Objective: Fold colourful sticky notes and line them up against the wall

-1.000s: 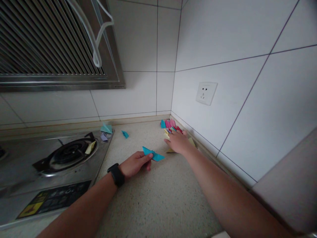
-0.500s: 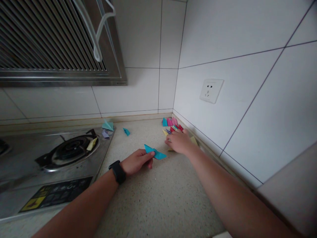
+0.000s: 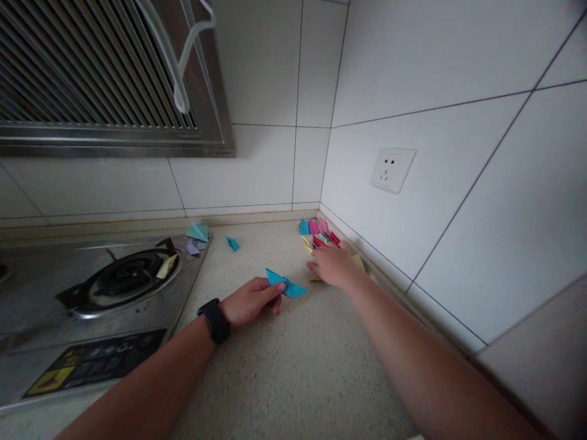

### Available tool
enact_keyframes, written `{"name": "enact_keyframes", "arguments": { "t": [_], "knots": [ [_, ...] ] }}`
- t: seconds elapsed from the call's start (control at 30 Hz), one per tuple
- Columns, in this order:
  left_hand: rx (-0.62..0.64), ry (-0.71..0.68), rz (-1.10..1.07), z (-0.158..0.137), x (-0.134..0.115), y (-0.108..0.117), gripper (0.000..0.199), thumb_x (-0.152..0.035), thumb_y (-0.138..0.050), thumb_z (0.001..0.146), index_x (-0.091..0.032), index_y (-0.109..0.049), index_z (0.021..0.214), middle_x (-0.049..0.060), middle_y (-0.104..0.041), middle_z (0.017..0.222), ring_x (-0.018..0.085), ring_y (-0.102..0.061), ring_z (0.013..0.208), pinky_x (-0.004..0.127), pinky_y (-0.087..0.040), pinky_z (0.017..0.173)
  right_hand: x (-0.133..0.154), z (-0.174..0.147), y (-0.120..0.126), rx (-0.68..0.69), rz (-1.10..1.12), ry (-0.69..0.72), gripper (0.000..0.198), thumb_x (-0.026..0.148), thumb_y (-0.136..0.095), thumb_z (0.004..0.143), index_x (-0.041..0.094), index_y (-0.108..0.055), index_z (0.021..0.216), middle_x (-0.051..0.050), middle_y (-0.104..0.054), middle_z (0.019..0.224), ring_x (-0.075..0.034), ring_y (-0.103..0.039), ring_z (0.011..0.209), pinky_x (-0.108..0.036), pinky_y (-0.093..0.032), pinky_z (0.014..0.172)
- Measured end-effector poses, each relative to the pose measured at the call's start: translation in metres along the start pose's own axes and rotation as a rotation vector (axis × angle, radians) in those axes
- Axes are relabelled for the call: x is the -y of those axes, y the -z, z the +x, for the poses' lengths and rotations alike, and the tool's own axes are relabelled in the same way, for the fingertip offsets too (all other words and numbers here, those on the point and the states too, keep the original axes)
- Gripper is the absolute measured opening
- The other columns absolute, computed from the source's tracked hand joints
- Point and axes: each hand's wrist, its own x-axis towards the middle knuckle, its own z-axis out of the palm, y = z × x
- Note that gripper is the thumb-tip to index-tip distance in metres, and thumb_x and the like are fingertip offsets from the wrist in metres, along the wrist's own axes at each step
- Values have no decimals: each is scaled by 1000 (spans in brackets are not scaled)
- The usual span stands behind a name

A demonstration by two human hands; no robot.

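Note:
My left hand (image 3: pixel 254 299), with a black watch on the wrist, pinches a blue folded paper boat (image 3: pixel 292 289) between thumb and fingers, just above the counter. At the back right corner, my right hand (image 3: pixel 334 264) reaches over a group of small folded papers, its thumb apart from the fingers and its fingertips partly hidden among them. Around it lie red folded papers (image 3: pixel 334 237), a yellow one (image 3: pixel 307 243), pink ones (image 3: pixel 313 227) and a blue one (image 3: pixel 304 227). A pale yellow paper (image 3: pixel 359 263) shows partly behind my right wrist.
A small blue folded paper (image 3: pixel 232 244) lies on the counter (image 3: pixel 284 379). At the edge of the gas stove (image 3: pixel 132 275) rest a light teal folded paper (image 3: pixel 197 232) and a lilac one (image 3: pixel 192 247). A yellow paper (image 3: pixel 166 267) sits on the burner. A range hood (image 3: pixel 114 79) hangs above.
The view has shifted slightly. My right fingers have moved a little among the folded papers, and the purple piece beside them is now mostly covered. My left hand still holds the blue boat.

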Motion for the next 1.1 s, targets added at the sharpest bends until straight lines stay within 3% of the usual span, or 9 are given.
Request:
{"name": "enact_keyframes", "arguments": {
  "t": [0.3, 0.43, 0.53, 0.8, 1.1],
  "knots": [
    [3, -27, 27, 0, -1, 0, 58, -58, -35, 91, -14, -60, 63, -1, -47, 55, 10, -35, 52, 24, -27, 53, 0, -1, 0, -40, 50, 88, 39, 47, -41, 91, 24, -61, 115, -12, -64, 113, -30, -49, 111, -48, -22, 95],
    [-2, -23, 12, 0, -1, -1, 58, -58, -36, 91, -14, -59, 62, -2, -47, 54, 10, -35, 52, 24, -26, 53, -8, 1, 3, -82, 45, -7, 40, 49, -35, 93, 25, -63, 110, -11, -63, 115, -29, -49, 110, -48, -23, 94],
    [-6, -22, 11, 0, -2, -1, 58, -58, -36, 90, -14, -60, 62, -2, -47, 54, 10, -35, 52, 25, -27, 53, -15, 2, 2, -37, 29, -65, 47, 54, -30, 93, 26, -67, 103, -11, -63, 115, -32, -47, 112, -51, -22, 93],
    [-1, 8, 42, -1, -4, -1, 59, -59, -34, 90, -14, -60, 63, -4, -39, 50, 10, -32, 48, 24, -25, 50, -18, 2, -10, 25, -11, -34, 45, 58, -39, 88, 26, -70, 96, -12, -66, 107, -34, -50, 108, -55, -21, 94],
    [4, -2, 39, 0, -1, -1, 58, -59, -35, 90, -14, -60, 63, -2, -43, 53, 10, -33, 50, 24, -26, 51, -19, 4, -8, 9, -24, -74, 43, 53, -40, 89, 21, -68, 100, -14, -67, 102, -32, -52, 106, -53, -22, 95]
  ]
}}
